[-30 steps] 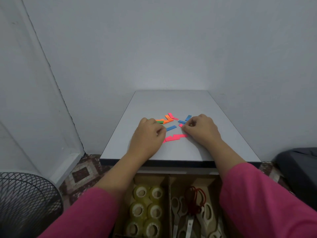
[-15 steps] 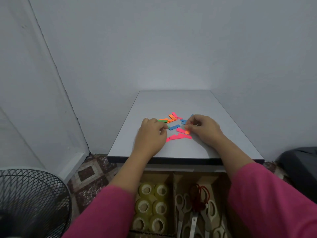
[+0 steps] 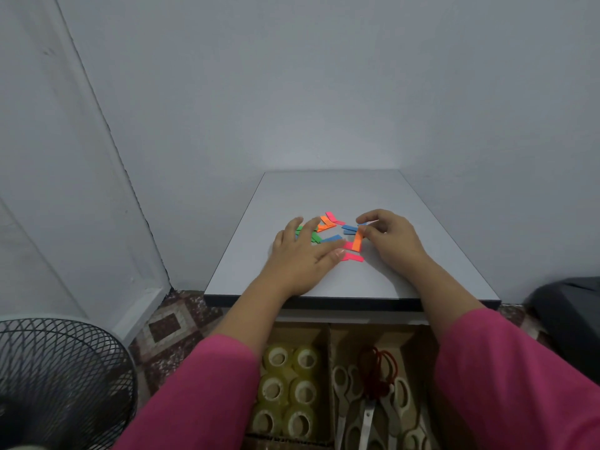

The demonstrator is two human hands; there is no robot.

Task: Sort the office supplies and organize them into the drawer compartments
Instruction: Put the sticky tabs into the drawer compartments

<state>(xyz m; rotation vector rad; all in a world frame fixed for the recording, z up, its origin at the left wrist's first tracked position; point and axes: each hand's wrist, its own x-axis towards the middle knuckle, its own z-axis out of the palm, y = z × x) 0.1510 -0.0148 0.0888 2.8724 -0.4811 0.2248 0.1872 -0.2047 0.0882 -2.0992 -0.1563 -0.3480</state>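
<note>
Small coloured paper strips (image 3: 328, 226) scattered in a loose cluster near the middle of the desk (image 3: 422, 254), somewhat toward its front edge: pink, orange, blue and green pieces, several overlapping. One orange strip (image 3: 357, 241) pinched between thumb and fingers of the right hand (image 3: 391, 238), tilted nearly upright, lower end just above a pink strip (image 3: 352, 257) lying flat toward the front edge. Left hand (image 3: 300, 254) spread flat and relaxed, palm down, grasping nothing, fingertips over the green strips (image 3: 314, 237) on the left side of the cluster, thumb tip touching the pink strip. Both forearms crossing the desk's front edge, pink sleeves (image 3: 519, 384) pushed up. Below the front edge, an open drawer (image 3: 328, 336) with cardboard dividers: six clear tape rolls (image 3: 287, 389) in the left compartment, several pairs of scissors (image 3: 367, 407) with white and red handles in the compartment beside it. Black wire-mesh fan guard (image 3: 61, 378) on the floor at far left; patterned floor tiles (image 3: 165, 323) beneath.
</note>
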